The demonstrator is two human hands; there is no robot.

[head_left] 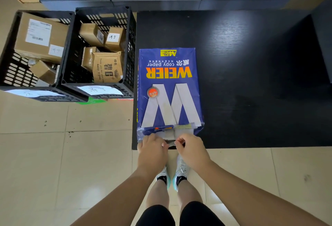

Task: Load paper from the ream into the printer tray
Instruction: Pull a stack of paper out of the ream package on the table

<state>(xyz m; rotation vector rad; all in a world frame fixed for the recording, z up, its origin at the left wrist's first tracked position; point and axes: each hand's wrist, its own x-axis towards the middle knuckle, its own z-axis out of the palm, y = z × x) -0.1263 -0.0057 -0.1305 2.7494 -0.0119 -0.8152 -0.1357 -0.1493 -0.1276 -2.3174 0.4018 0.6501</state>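
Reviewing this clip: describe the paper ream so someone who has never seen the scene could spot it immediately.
Find the black table on the right. At its near left corner lies the paper ream, with the left hand and right hand at its near end. It is the only blue package, marked WEIER in yellow; the crates beside it hold brown boxes.

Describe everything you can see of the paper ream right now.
The paper ream is a blue wrapped pack printed with WEIER in yellow, "copy paper" and a large grey W. It lies flat at the near left corner of the black table, print upside down to the camera. Its near end flaps are partly unfolded and crumpled. The left hand and right hand both grip that end.
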